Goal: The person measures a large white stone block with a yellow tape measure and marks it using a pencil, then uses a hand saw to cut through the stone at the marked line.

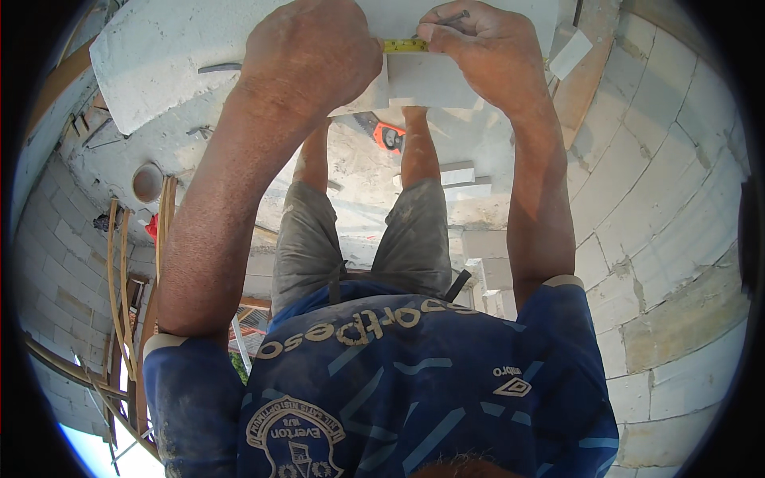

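Note:
Between my two hands stretches a short length of yellow tape measure blade, lying across pale blocks. My left hand is closed where one end of the blade enters it; the case, if there, is hidden by the fist. The thumb and fingers of my right hand pinch the blade's other end. A thin dark nail also sticks out of that right-hand grip. Directly beneath the blade is a smooth light-grey block, with a seam at its left side.
A handsaw with an orange handle lies on the dusty floor between my legs. To the left are a round bucket and upright wooden poles. A block wall rises on the right, with loose blocks near it.

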### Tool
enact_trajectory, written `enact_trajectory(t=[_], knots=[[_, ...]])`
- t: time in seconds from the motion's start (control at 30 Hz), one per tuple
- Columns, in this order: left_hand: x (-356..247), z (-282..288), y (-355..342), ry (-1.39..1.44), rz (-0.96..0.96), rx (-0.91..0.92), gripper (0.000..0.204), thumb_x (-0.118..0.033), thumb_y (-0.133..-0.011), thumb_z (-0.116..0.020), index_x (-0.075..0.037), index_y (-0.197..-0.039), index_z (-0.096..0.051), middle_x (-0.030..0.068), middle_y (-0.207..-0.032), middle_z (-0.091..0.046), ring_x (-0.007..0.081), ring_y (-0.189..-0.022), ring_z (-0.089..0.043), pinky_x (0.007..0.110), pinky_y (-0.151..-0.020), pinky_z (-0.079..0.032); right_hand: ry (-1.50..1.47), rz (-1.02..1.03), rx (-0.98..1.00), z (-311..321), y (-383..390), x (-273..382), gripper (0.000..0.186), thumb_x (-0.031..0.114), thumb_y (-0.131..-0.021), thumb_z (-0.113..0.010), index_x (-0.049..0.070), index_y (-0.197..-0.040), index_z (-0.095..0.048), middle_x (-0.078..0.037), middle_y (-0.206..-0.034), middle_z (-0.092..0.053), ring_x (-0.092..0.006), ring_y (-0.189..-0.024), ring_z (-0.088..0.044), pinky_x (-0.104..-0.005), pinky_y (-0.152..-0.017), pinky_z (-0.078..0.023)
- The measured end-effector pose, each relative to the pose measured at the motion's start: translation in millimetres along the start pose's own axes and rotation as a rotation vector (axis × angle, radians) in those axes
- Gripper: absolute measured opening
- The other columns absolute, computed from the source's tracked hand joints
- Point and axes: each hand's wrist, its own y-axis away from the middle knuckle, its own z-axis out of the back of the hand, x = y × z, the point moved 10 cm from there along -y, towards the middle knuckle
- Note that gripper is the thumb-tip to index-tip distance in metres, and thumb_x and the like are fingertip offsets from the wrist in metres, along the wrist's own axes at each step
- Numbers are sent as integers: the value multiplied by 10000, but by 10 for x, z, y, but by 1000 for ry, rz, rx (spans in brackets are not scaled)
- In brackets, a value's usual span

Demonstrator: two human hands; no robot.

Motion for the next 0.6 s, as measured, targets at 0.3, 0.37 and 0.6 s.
enact_trajectory(t=[0.3,0.37,0.6], knots=[[-43,-89,-36,-94,-50,63,367,-260,-962,-635,47,-786,-734,213,-722,-704,327,-756,-741,418,-722,-604,-30,-14,-2,-44,-18,9,166,138,-910,-747,-9,-981,-775,-132,-868,-781,-168,-775,-725,-293,-727,-571],[-33,-98,-30,-134,-43,65,367,-255,-963,-632,47,-780,-732,210,-714,-700,321,-745,-740,412,-712,-605,5,32,2,-34,-10,68,162,135,-912,-747,-9,-981,-776,-131,-865,-780,-168,-781,-726,-295,-732,-572],[-74,-80,-27,-142,-81,51,360,-243,-960,-634,42,-761,-731,203,-707,-697,313,-709,-734,406,-678,-606,-45,-56,3,-43,-1,-2,164,127,-910,-750,-15,-990,-775,-135,-869,-779,-168,-784,-721,-300,-736,-574]])
